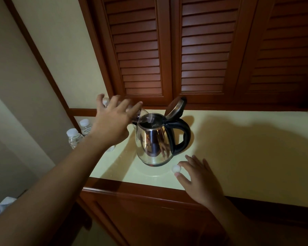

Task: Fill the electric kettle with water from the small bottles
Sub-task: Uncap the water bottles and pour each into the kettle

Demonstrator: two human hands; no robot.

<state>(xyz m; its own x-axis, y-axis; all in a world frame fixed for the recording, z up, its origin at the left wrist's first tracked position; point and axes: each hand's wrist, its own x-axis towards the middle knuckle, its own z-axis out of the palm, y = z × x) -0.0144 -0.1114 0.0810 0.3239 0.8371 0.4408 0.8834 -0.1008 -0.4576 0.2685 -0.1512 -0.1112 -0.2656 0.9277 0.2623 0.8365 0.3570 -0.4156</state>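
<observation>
Left hand (112, 121) grips a small clear plastic bottle (105, 102) tipped over the lidded-back shiny steel kettle (153, 144) on the pale counter (238, 139). Right hand (199, 178) rests with fingers spread beside a white cap (176, 168). Centre the neck to avoid spills.

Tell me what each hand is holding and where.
Left hand grips a small bottle round its body, tipped over the kettle. Right hand: thumb and forefinger flank a white cap; a pinch cannot be told.

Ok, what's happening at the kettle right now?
The left hand holds a small bottle tipped over the open kettle, whose lid is up. The right hand is open, its fingertips by a loose white cap on the counter. Two capped bottles stand at the left.
</observation>
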